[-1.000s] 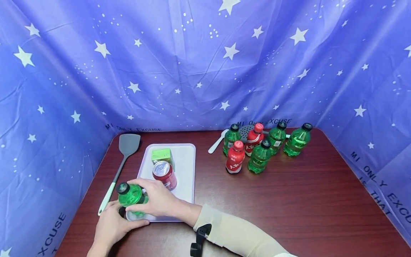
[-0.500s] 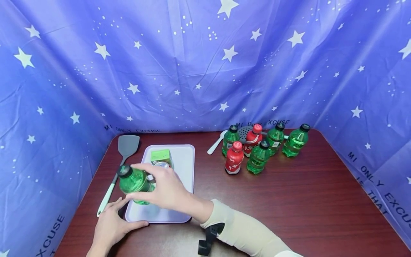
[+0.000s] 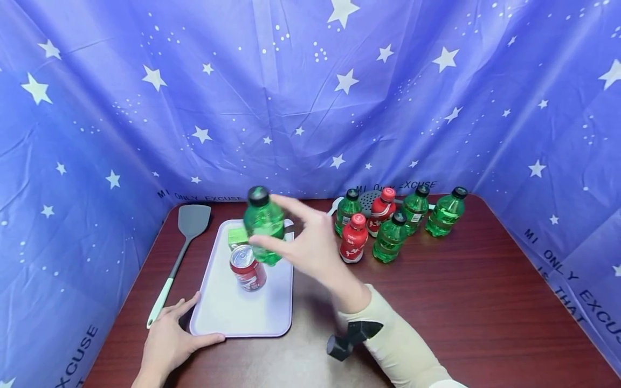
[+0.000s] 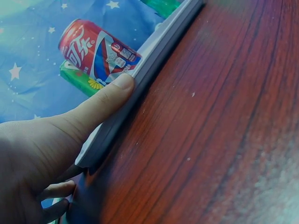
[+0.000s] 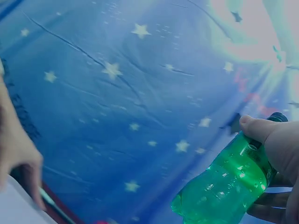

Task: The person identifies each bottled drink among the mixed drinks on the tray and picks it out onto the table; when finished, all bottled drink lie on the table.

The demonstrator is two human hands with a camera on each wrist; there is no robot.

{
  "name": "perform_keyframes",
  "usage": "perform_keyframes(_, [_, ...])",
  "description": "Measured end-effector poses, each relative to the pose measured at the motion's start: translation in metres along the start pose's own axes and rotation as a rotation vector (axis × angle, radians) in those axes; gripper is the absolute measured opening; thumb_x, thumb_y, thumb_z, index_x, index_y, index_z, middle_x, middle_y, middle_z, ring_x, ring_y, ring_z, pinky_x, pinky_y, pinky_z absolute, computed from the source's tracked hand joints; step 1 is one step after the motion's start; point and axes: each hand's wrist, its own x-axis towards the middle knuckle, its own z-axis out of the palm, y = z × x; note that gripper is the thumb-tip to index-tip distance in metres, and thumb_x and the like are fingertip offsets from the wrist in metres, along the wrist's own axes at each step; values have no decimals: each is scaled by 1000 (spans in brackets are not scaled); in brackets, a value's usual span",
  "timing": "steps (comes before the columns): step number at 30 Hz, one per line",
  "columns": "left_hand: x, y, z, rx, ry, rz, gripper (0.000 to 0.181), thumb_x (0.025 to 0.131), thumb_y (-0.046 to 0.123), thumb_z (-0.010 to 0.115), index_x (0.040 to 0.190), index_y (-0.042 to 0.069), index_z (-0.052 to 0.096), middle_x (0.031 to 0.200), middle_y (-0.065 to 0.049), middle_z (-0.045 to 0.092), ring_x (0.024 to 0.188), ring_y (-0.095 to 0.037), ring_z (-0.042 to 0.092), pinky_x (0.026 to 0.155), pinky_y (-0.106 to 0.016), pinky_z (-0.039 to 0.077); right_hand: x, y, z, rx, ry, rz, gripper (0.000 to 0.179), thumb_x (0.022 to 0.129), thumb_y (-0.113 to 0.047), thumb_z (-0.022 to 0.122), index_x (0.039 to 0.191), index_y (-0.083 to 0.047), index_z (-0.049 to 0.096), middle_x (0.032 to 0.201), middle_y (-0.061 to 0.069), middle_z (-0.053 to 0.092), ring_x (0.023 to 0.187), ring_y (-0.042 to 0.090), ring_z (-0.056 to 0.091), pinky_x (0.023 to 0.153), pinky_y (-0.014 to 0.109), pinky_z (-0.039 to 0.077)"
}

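Note:
My right hand grips a green soda bottle with a black cap, raised over the far part of the white tray. The right wrist view shows the thumb and fingers around the bottle. My left hand touches the tray's near left corner, thumb along the front edge and fingers at the left side. In the left wrist view the thumb lies against the tray rim. A red soda can stands on the tray, before a small green carton partly hidden by the bottle and can.
A grey spatula lies left of the tray. To the right stand several green bottles and two red bottles. Behind them lie a slotted utensil and a white-handled utensil. A starry curtain encloses the table.
My right hand has lifted the green soda bottle from the tray's near left corner and carried it up, right and away. The left hand stays at the corner.

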Motion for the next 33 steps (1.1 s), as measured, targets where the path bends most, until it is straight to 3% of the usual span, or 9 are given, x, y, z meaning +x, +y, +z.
perform_keyframes(5, [0, -1, 0, 7, -9, -12, 129, 46, 79, 95, 148, 7, 63, 143, -40, 58, 135, -51, 53, 96, -74, 48, 5, 9, -42, -43, 120, 21, 63, 72, -23, 101, 129, -15, 77, 106, 3, 82, 73, 15, 71, 59, 34, 61])
perform_keyframes(9, [0, -1, -1, 15, -22, -19, 130, 46, 80, 94, 149, 8, 61, 145, -40, 56, 135, -52, 52, 97, -75, 49, 7, 17, -74, -115, 190, 44, 62, 70, -20, 102, 127, -15, 78, 104, 5, 82, 83, 12, 75, 65, 26, 63])
perform_keyframes(12, [1, 0, -2, 16, -25, -18, 130, 46, 80, 94, 149, 8, 61, 145, -40, 56, 135, -53, 52, 97, -75, 49, 7, 24, -96, -181, 225, 44, 63, 70, -18, 102, 127, -16, 78, 104, 5, 83, 91, 3, 74, 70, 19, 62])
perform_keyframes(15, [1, 0, -2, 15, -31, -21, 130, 47, 80, 94, 150, 8, 60, 146, -40, 56, 135, -53, 52, 97, -75, 49, 6, 31, -117, -253, 252, 45, 62, 70, -18, 102, 128, -18, 78, 102, 6, 83, 90, -5, 71, 70, 13, 58])
perform_keyframes(19, [1, 0, -1, 15, -34, -22, 130, 47, 80, 94, 150, 8, 60, 145, -40, 56, 135, -53, 52, 97, -76, 48, 4, 37, -141, -279, 279, 54, 58, 73, -15, 100, 127, -17, 79, 100, 7, 82, 86, -5, 71, 70, 12, 57])
perform_keyframes(21, [1, -1, -1, 14, -32, -22, 130, 47, 80, 94, 149, 8, 61, 145, -40, 56, 135, -53, 52, 97, -76, 48, 2, 38, -151, -293, 301, 71, 57, 74, -13, 99, 127, -17, 79, 100, 2, 81, 87, -5, 71, 70, 12, 58])
perform_keyframes(27, [2, -2, -1, 19, -33, -17, 130, 47, 81, 93, 150, 8, 60, 145, -41, 55, 135, -53, 52, 96, -76, 48, -5, 44, -181, -370, 377, 141, 57, 74, -12, 99, 126, -18, 79, 98, -33, 71, 84, -10, 69, 67, 7, 53])
perform_keyframes(33, [1, -1, 0, 7, -27, -18, 129, 47, 80, 94, 149, 8, 61, 145, -40, 56, 136, -53, 52, 97, -76, 49, -16, 52, -206, -429, 423, 179, 57, 74, -12, 99, 127, -18, 79, 98, -39, 67, 80, -14, 67, 68, 5, 52])
